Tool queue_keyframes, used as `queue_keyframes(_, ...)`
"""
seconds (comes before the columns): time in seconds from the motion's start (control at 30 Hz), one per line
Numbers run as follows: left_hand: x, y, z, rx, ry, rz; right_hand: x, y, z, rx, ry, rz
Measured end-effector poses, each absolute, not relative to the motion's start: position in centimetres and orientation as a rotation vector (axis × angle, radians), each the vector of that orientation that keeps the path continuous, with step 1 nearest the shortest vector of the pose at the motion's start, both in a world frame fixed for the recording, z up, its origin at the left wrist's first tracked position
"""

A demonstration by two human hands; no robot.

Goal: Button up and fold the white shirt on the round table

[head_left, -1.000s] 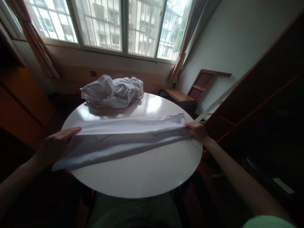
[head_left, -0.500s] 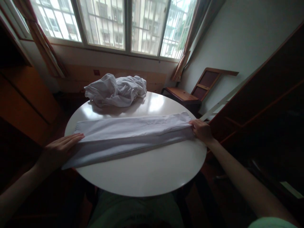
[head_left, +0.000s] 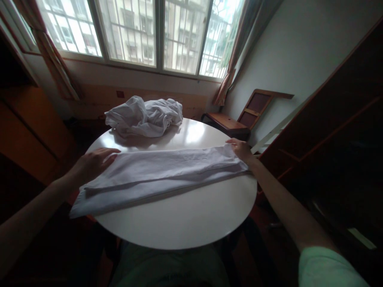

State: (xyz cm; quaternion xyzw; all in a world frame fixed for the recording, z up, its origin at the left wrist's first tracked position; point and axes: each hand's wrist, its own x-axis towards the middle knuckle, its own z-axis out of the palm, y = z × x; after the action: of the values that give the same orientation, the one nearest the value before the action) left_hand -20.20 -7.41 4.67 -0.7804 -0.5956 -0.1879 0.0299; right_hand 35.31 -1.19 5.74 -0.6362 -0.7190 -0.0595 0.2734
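Observation:
A long white garment (head_left: 161,165), folded into a strip with a stitched seam near its right part, lies across the round table (head_left: 179,223). Its lower left corner hangs past the table's edge. At the far left corner my left hand (head_left: 97,161) pinches the cloth, fingers stretched along the edge and thumb below. My right hand (head_left: 241,150) grips the far right corner, its fingers closed over the cloth. The kind of garment is not clear from its folded shape.
A crumpled white cloth heap (head_left: 143,115) sits at the table's far side. Behind, to the right, stands a wooden chair (head_left: 230,121). Cabinets (head_left: 26,127) are on the left, a dark wooden panel (head_left: 323,119) on the right, and barred windows (head_left: 128,36) ahead.
Both hands have moved away from me to the garment's far edge. The upper layer's left end is now rumpled and shifted, with more of the lower layer showing at the left.

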Motion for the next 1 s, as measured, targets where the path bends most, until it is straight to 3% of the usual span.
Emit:
queue_keyframes(0.13, -19.3, -4.2, 2.1, -2.482, -1.812, -0.327, 32.2, 0.5, 2.0, -1.439, -2.348, 0.013)
queue_keyframes(0.3, -21.4, -2.6, -1.0, -2.446, -1.982, -0.197, 34.6, 2.3, -0.1, -1.804, -2.339, -0.047)
queue_keyframes(0.5, -21.5, -2.7, -0.9, -2.420, -2.014, -0.185, 37.8, 3.2, 0.8, -2.102, -2.041, -0.100)
queue_keyframes(0.83, -21.2, -2.8, -0.7, -2.422, -2.008, -0.199, 41.1, 5.1, 6.2, -1.912, -2.364, 0.439)
queue_keyframes(1.0, -21.3, -2.8, -0.7, -2.419, -2.008, -0.211, 40.4, 5.3, 7.0, -1.956, -2.319, 0.560)
